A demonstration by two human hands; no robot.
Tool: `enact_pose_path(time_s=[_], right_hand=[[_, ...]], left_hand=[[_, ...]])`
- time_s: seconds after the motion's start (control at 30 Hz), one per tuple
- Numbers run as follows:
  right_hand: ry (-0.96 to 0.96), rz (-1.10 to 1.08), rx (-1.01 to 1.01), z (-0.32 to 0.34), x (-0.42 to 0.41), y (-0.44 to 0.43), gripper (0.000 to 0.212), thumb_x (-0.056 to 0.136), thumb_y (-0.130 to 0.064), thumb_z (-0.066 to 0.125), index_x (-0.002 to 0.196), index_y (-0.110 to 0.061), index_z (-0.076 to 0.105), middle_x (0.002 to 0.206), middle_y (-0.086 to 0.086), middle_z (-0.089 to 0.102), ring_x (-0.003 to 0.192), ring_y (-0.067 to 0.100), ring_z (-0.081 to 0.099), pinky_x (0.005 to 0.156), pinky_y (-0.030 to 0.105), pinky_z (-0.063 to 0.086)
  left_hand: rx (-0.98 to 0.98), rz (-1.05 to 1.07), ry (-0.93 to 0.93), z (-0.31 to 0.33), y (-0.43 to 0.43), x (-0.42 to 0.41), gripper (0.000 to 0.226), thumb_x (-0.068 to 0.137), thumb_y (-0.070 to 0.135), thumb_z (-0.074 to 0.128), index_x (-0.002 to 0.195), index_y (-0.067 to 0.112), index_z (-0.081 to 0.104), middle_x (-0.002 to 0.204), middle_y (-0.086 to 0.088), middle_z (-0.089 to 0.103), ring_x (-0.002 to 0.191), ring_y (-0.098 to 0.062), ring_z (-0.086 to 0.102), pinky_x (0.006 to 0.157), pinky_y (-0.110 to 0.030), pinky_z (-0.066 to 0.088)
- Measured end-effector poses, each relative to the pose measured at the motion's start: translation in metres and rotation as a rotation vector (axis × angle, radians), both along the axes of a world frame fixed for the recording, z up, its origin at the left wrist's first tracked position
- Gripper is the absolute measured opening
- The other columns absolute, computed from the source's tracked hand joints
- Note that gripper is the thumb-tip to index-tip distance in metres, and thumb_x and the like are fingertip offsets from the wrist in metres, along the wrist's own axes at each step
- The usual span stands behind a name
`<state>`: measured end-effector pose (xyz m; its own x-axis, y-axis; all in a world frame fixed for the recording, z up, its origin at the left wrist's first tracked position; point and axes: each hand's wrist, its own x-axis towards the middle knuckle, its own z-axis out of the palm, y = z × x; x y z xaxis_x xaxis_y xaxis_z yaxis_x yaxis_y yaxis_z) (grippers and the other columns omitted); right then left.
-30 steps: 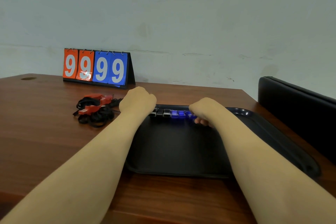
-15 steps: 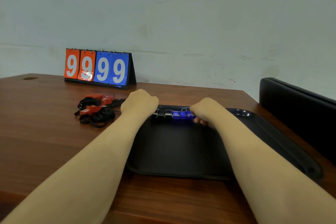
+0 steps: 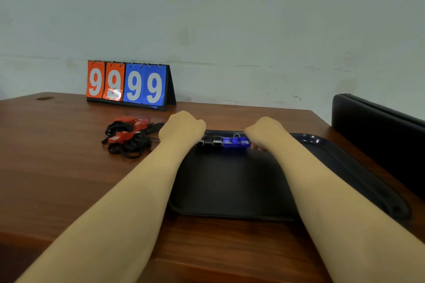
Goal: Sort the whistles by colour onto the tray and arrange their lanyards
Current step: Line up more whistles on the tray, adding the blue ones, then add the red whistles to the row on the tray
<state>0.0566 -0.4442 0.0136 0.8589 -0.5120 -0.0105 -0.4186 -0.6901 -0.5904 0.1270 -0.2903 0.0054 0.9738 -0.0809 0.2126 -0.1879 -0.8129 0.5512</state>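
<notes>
On the far side of the black tray (image 3: 230,190), a tight row of whistles lies side by side. The three black whistles (image 3: 210,140) are on the left and the three blue whistles (image 3: 235,141) on the right, the two colours touching in the middle. A small metal ring (image 3: 236,135) shows just behind the blue ones.

The left grip (image 3: 182,128) sits at the left end of the row, against the outermost black whistle, with the back of the hand turned to the camera. Its fingers are curled down out of sight, so I cannot tell whether it holds anything. The right grip (image 3: 264,132) sits at the right end, against the last blue whistle. Its fingertips (image 3: 258,148) peek out underneath, curled toward the tray, but I cannot tell whether they pinch the whistle or only rest beside it. Both forearms reach from the near edge across the tray.

Left of the tray, on the brown desk (image 3: 57,156), the red whistles (image 3: 128,128) lie in a loose heap, tangled with black lanyards (image 3: 131,147). More cord runs from that heap toward the left grip.

Farther back near the wall stands a flip scoreboard (image 3: 128,84) with two orange cards and two blue cards, all showing 9. At the far right, a black padded backrest (image 3: 379,133) rises beside the desk.
</notes>
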Motion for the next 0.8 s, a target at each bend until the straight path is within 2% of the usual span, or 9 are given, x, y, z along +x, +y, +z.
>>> enact_pose_path(time_s=[0.07,0.2,0.27,0.37,0.43,0.5,0.57,0.63,0.8], right_hand=[[0.027,-0.016,-0.108,0.006,-0.004,0.004,0.021,0.09,-0.017,0.048,0.07,-0.011,0.052,0.075,0.006,0.056,0.063,0.018,0.05,0.059,0.027,0.042],[-0.134,0.093,-0.286,0.017,-0.017,0.013,0.017,0.091,-0.019,0.044,0.08,-0.008,0.054,0.075,0.006,0.057,0.063,0.017,0.05,0.054,0.027,0.039],[-0.182,0.209,-0.326,0.021,-0.021,0.019,0.016,0.09,-0.019,0.046,0.088,-0.01,0.059,0.085,0.009,0.065,0.074,0.021,0.056,0.066,0.032,0.046],[-0.131,0.369,-0.385,0.03,-0.019,0.035,0.011,0.091,-0.023,0.05,0.087,-0.017,0.059,0.088,0.002,0.064,0.083,0.022,0.061,0.074,0.033,0.049],[-0.076,0.434,-0.444,0.034,-0.01,0.049,0.013,0.09,-0.024,0.051,0.078,-0.021,0.054,0.082,-0.002,0.058,0.082,0.022,0.058,0.071,0.032,0.047],[-0.04,0.503,-0.511,0.036,0.005,0.069,0.015,0.09,-0.022,0.05,0.075,-0.02,0.052,0.085,0.0,0.055,0.085,0.024,0.054,0.071,0.031,0.042],[-0.034,0.549,-0.549,0.037,0.024,0.091,0.012,0.09,-0.018,0.047,0.09,-0.012,0.058,0.099,0.007,0.059,0.091,0.027,0.055,0.076,0.033,0.045],[-0.052,0.554,-0.558,0.036,0.045,0.114,0.021,0.092,-0.013,0.045,0.107,-0.006,0.058,0.111,0.011,0.059,0.097,0.028,0.055,0.08,0.034,0.045],[-0.049,0.59,-0.538,0.018,0.093,0.164,0.044,0.096,-0.012,0.043,0.14,-0.01,0.039,0.136,0.014,0.047,0.118,0.029,0.049,0.098,0.035,0.043]], left_hand=[[-0.032,-0.008,-0.013,0.0,0.0,-0.002,0.022,0.089,0.026,0.045,0.071,0.014,0.043,0.073,-0.003,0.047,0.062,-0.015,0.044,0.051,-0.027,0.029],[-0.098,-0.042,0.001,0.003,0.002,-0.006,0.01,0.088,0.017,0.046,0.081,0.01,0.049,0.08,-0.006,0.05,0.066,-0.017,0.047,0.06,-0.031,0.038],[-0.115,-0.053,-0.007,0.011,0.011,-0.003,0.009,0.087,0.01,0.046,0.092,0.006,0.052,0.083,-0.007,0.051,0.068,-0.018,0.047,0.064,-0.032,0.04],[-0.022,-0.026,-0.133,0.023,0.042,0.007,0.021,0.09,0.012,0.048,0.11,0.006,0.053,0.101,-0.01,0.055,0.082,-0.022,0.05,0.07,-0.033,0.042],[0.048,0.063,-0.259,0.02,0.072,0.015,0.03,0.091,0.016,0.05,0.12,0.007,0.048,0.117,-0.013,0.052,0.098,-0.026,0.051,0.075,-0.035,0.045],[0.088,0.169,-0.375,0.005,0.1,0.024,0.037,0.089,0.02,0.053,0.122,0.008,0.044,0.123,-0.014,0.047,0.106,-0.027,0.049,0.083,-0.037,0.045],[0.029,0.247,-0.323,-0.011,0.12,0.031,0.041,0.086,0.026,0.057,0.12,0.008,0.044,0.122,-0.013,0.046,0.107,-0.028,0.048,0.086,-0.039,0.044],[-0.013,0.276,-0.171,-0.02,0.128,0.038,0.046,0.084,0.033,0.057,0.121,0.009,0.044,0.122,-0.013,0.045,0.109,-0.03,0.047,0.09,-0.042,0.042],[0.098,0.22,-0.037,-0.026,0.129,0.055,0.049,0.085,0.043,0.051,0.123,0.012,0.049,0.121,-0.013,0.047,0.11,-0.03,0.048,0.09,-0.042,0.04]])
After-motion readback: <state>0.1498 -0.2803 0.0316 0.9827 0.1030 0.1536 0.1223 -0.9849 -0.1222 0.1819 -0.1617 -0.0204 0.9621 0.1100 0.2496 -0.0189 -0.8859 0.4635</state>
